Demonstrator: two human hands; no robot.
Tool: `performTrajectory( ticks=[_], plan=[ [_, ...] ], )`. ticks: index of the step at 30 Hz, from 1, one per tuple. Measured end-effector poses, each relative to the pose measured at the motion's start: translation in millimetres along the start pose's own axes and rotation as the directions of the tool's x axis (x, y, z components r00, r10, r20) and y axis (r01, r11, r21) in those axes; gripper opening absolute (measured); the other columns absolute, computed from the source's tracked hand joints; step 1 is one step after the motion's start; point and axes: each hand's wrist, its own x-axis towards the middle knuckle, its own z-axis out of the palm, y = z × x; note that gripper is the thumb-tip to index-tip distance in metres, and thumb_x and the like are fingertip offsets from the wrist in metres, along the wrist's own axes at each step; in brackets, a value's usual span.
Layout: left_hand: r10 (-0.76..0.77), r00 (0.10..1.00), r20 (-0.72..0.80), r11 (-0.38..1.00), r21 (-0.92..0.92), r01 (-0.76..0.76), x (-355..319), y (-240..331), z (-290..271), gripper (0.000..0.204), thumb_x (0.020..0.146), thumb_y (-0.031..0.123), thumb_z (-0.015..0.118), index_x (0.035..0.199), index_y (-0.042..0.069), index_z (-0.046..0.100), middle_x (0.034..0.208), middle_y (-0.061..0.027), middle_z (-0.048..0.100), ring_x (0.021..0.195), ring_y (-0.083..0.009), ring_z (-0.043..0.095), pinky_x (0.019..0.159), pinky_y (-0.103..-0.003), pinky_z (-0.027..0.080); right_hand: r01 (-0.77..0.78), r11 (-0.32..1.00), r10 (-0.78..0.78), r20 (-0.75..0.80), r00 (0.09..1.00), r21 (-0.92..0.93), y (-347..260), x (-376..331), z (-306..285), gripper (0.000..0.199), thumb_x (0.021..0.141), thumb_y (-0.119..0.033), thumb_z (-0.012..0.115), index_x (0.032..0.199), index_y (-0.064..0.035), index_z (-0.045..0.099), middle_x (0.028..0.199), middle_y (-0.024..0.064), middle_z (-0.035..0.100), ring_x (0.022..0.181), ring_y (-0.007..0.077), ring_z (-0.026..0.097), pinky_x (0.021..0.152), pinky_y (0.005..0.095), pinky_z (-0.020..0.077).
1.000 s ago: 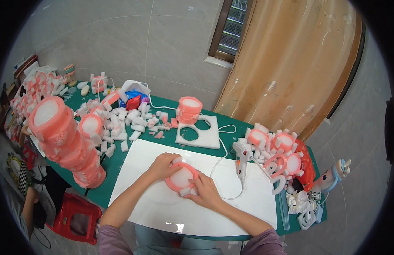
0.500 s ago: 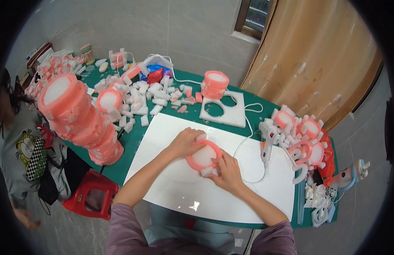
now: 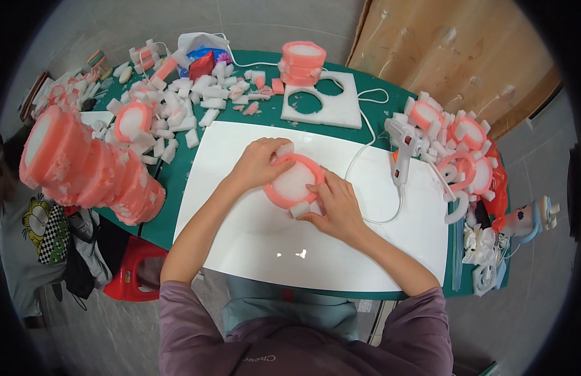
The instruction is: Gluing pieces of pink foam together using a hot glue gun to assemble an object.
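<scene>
Both hands are on a round white foam disc with a pink foam rim (image 3: pixel 293 182), which lies on the white board (image 3: pixel 240 244). My left hand (image 3: pixel 260 164) is closed on its upper left side, and a white foam block (image 3: pixel 285 150) shows by those fingers. On the lower right, my right hand (image 3: pixel 338 205) grips the rim with its thumb near a second foam block (image 3: pixel 299 210) at the lower edge. Fingertips on the far side are partly hidden.
A white glue gun (image 3: pixel 402 150) with a cord rests to the right. Tall stacked pink foam rings (image 3: pixel 93 166) rise at the left, near a person and a red stool (image 3: pixel 130 272). Loose foam blocks (image 3: pixel 187 103) and a holed foam slab (image 3: pixel 347 116) lie behind the board.
The whole view has shifted, with the table and its contents sitting higher in the picture. Both hands keep their hold on the foam disc with little visible change.
</scene>
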Motion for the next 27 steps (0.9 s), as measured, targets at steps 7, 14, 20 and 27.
performTrajectory(
  ticks=[7, 14, 20, 27],
  plan=[
    [0.013, 1.000, -0.027, 0.999, -0.030, -0.014, -2, -3, 3, 0.042, 0.073, 0.022, 0.067, 0.109, 0.001, 0.059, 0.089, -0.0173, 0.063, 0.077, -0.0278, 0.060, 0.070, -0.035, 0.048, -0.012, 1.000, 0.011, 0.003, 1.000, 0.023, 0, -2, 2, 0.061, 0.067, -0.039, 0.075, 0.112, -0.0060, 0.050, 0.129, 0.0260, 0.036, 0.119, 0.0395, 0.037, 0.094, 0.0454, 0.0322],
    [-0.062, 0.990, -0.128, 0.991, -0.124, 0.046, 0, -4, 5, 0.042, 0.079, 0.024, 0.063, 0.112, -0.002, 0.056, 0.103, -0.0193, 0.060, 0.089, -0.0300, 0.058, 0.080, -0.037, 0.046, -0.017, 1.000, 0.018, -0.027, 0.999, 0.024, 1, 0, 0, 0.061, 0.069, -0.036, 0.073, 0.116, -0.0055, 0.048, 0.132, 0.0287, 0.032, 0.121, 0.0409, 0.035, 0.094, 0.0455, 0.0329],
    [-0.101, 0.951, -0.293, 0.995, -0.031, 0.096, 1, -20, 9, 0.039, 0.082, 0.027, 0.061, 0.109, -0.001, 0.058, 0.106, -0.0184, 0.057, 0.109, -0.0329, 0.044, 0.092, -0.038, 0.037, -0.037, 0.999, 0.037, -0.051, 0.998, 0.006, 2, 0, 2, 0.062, 0.072, -0.032, 0.072, 0.121, -0.0042, 0.045, 0.133, 0.0306, 0.029, 0.121, 0.0424, 0.035, 0.093, 0.0454, 0.0346],
    [-0.077, 0.988, -0.131, 0.987, 0.130, 0.094, -4, -24, 11, 0.037, 0.078, 0.032, 0.065, 0.101, 0.002, 0.061, 0.098, -0.0117, 0.058, 0.099, -0.0285, 0.045, 0.085, -0.034, 0.039, -0.042, 0.999, 0.041, -0.086, 0.995, -0.002, 1, 0, 2, 0.071, 0.073, -0.027, 0.071, 0.129, -0.0023, 0.036, 0.137, 0.0317, 0.023, 0.121, 0.0436, 0.034, 0.094, 0.0447, 0.0343]
  ],
)
